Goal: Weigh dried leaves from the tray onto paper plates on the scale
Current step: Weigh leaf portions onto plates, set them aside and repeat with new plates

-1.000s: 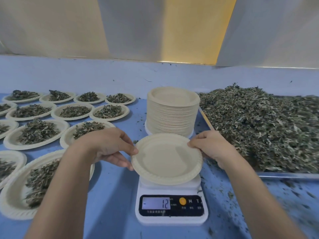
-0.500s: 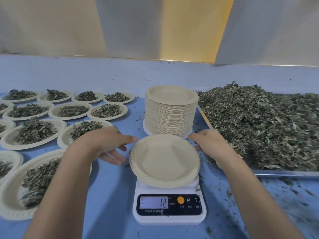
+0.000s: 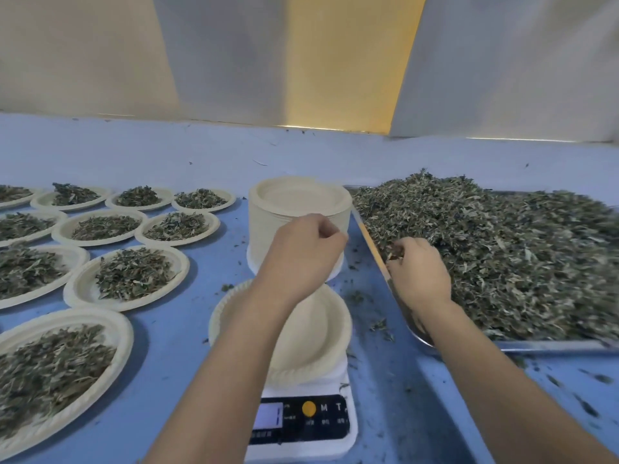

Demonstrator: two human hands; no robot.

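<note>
Now, the left hand (image 3: pixel 303 252) hangs beyond the scale (image 3: pixel 301 426), in front of the stack of paper plates (image 3: pixel 298 199). Its fingers are curled in toward the thumb. Whether they pinch anything or touch the stack cannot be told, since the back of the hand faces the camera.

The right hand (image 3: pixel 418 272) is to the right of the scale and farther back, over the near left edge of the tray (image 3: pixel 552 346). Its fingers are bent down into the dried leaves (image 3: pixel 502 256) and close on a clump, with the fingertips buried.

An empty paper plate (image 3: pixel 321 333) sits on the scale. The left forearm crosses it and hides much of its left half. The scale's display is blurred and its figures cannot be read.

To the left of the scale lie filled plates (image 3: pixel 134 272) on the blue table (image 3: pixel 167 363), and the outermost of them are cut off by the frame. To the right of the scale, the tray runs out of view.
</note>
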